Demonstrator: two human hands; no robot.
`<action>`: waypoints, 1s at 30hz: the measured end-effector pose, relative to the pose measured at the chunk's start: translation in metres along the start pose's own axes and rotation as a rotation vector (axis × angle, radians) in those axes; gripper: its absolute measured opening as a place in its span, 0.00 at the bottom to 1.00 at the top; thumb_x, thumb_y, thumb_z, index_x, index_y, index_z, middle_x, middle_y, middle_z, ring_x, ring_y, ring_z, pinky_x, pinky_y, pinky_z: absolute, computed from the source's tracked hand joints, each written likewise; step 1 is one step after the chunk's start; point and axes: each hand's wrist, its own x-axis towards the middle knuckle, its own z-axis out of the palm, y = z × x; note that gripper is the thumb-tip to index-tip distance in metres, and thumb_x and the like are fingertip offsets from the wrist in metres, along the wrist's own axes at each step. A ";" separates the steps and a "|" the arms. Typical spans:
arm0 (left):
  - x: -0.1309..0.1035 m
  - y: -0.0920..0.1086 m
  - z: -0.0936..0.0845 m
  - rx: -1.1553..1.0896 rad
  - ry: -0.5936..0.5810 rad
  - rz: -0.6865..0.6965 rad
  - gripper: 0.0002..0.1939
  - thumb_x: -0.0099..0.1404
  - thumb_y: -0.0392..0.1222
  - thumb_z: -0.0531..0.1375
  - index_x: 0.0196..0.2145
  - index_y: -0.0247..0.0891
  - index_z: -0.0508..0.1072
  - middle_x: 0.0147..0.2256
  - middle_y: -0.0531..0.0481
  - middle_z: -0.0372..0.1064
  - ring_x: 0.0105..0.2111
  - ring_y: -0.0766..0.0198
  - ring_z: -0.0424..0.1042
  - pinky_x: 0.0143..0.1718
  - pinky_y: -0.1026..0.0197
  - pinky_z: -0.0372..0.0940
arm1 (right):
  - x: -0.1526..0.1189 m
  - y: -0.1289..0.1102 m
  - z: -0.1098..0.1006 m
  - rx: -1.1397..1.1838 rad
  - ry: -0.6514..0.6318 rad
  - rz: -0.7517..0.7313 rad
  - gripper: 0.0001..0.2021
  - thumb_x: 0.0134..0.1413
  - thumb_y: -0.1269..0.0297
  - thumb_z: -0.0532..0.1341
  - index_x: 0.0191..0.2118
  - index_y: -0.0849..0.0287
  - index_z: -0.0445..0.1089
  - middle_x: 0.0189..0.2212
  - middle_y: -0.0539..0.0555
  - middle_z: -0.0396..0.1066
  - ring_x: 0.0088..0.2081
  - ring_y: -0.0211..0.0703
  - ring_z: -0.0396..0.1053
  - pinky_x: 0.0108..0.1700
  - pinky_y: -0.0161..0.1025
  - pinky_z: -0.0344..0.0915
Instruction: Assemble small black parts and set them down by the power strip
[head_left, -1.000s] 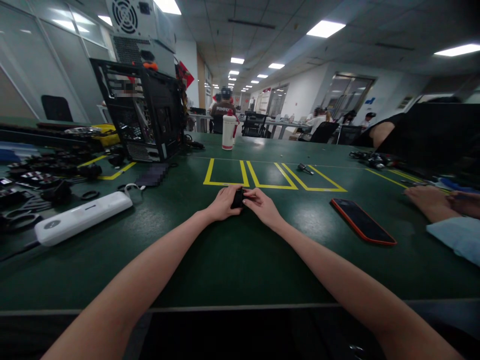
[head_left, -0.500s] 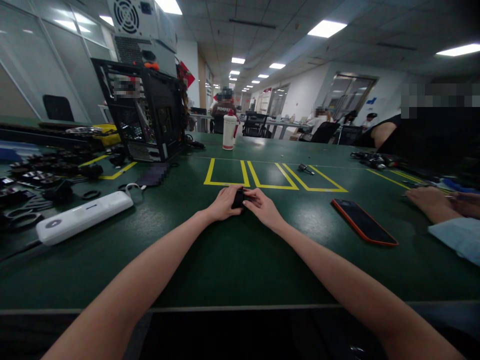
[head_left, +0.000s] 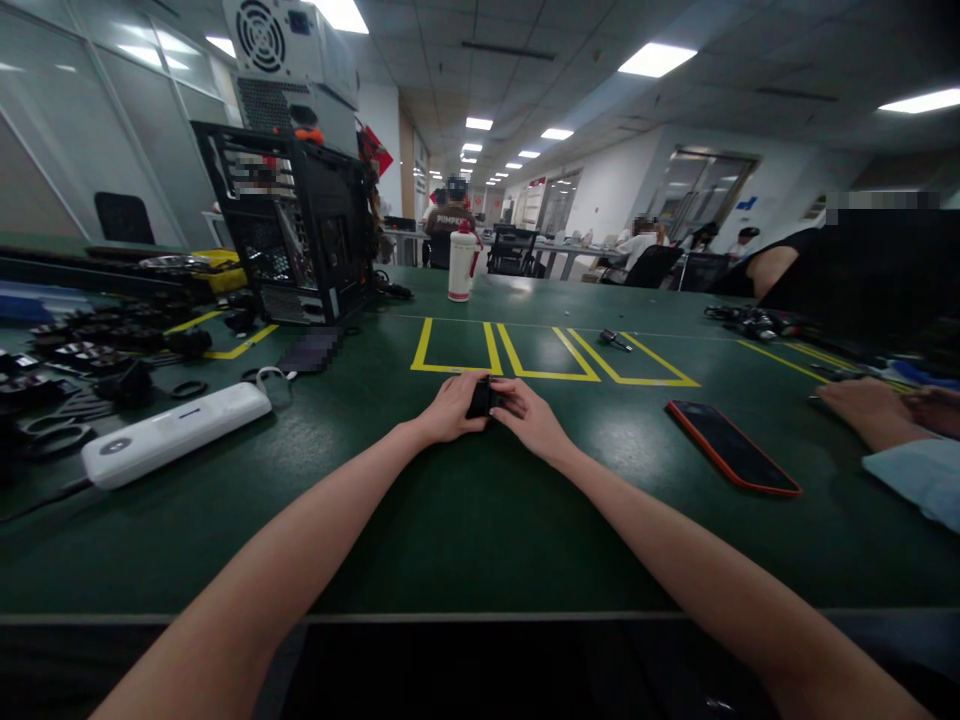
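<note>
On my feed, bottle [head_left: 460, 266] stands on table [head_left: 480, 540]. Left of bottle: computer case [head_left: 341, 220]. Farther left, nearer me: corded device [head_left: 176, 432]. Before bottle: taped outlines [head_left: 555, 377], then small part [head_left: 480, 400] between left hand [head_left: 450, 407] and right hand [head_left: 529, 417]. Right of bottle, nearer me: metal piece [head_left: 615, 342] in rightmost outline, then phone [head_left: 731, 445]. Behind bottle: seated person [head_left: 450, 222].
</note>
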 end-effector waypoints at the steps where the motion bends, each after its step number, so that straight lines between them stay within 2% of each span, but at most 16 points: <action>1: 0.000 0.000 0.000 -0.002 0.002 0.000 0.34 0.50 0.40 0.58 0.52 0.37 0.48 0.50 0.41 0.54 0.51 0.52 0.55 0.51 0.49 0.51 | 0.000 -0.001 0.000 -0.003 0.001 0.001 0.14 0.45 0.68 0.59 0.42 0.54 0.63 0.47 0.52 0.61 0.50 0.42 0.61 0.53 0.43 0.59; 6: 0.000 0.000 0.001 -0.002 0.007 -0.010 0.34 0.50 0.41 0.59 0.52 0.37 0.49 0.49 0.42 0.55 0.50 0.52 0.56 0.51 0.48 0.51 | 0.002 -0.004 0.002 -0.006 0.025 -0.004 0.08 0.49 0.65 0.56 0.37 0.56 0.65 0.42 0.52 0.64 0.47 0.42 0.63 0.50 0.42 0.61; 8: 0.001 0.000 0.002 -0.004 0.012 -0.012 0.34 0.49 0.41 0.59 0.52 0.37 0.49 0.49 0.42 0.55 0.50 0.52 0.56 0.51 0.48 0.51 | 0.004 -0.002 0.002 -0.011 0.038 0.007 0.09 0.48 0.65 0.57 0.38 0.56 0.64 0.40 0.52 0.65 0.45 0.41 0.64 0.50 0.43 0.62; 12: 0.001 -0.001 0.002 -0.009 0.013 -0.007 0.33 0.49 0.41 0.59 0.51 0.37 0.50 0.48 0.42 0.56 0.50 0.53 0.57 0.51 0.49 0.51 | 0.008 0.006 0.001 0.022 0.028 0.067 0.16 0.46 0.66 0.58 0.44 0.56 0.61 0.43 0.53 0.64 0.47 0.42 0.64 0.51 0.44 0.60; 19: -0.001 0.000 0.000 0.017 0.003 0.019 0.33 0.51 0.42 0.58 0.52 0.35 0.48 0.50 0.40 0.55 0.51 0.52 0.56 0.51 0.49 0.51 | 0.003 0.003 0.000 0.132 -0.051 0.092 0.15 0.44 0.68 0.60 0.41 0.54 0.61 0.43 0.51 0.64 0.46 0.41 0.65 0.50 0.43 0.61; 25: 0.000 -0.001 0.001 0.008 0.022 0.027 0.33 0.51 0.42 0.58 0.52 0.35 0.48 0.49 0.40 0.55 0.50 0.52 0.56 0.51 0.49 0.51 | 0.006 0.001 0.001 0.149 0.000 0.100 0.10 0.46 0.65 0.59 0.38 0.56 0.64 0.37 0.51 0.66 0.41 0.40 0.66 0.48 0.42 0.62; 30: 0.000 -0.003 0.003 -0.001 0.027 0.031 0.34 0.51 0.42 0.58 0.52 0.35 0.48 0.49 0.40 0.55 0.50 0.52 0.56 0.51 0.49 0.51 | 0.009 0.003 0.001 0.191 0.000 0.155 0.17 0.44 0.67 0.60 0.44 0.55 0.62 0.41 0.52 0.66 0.45 0.40 0.64 0.51 0.44 0.58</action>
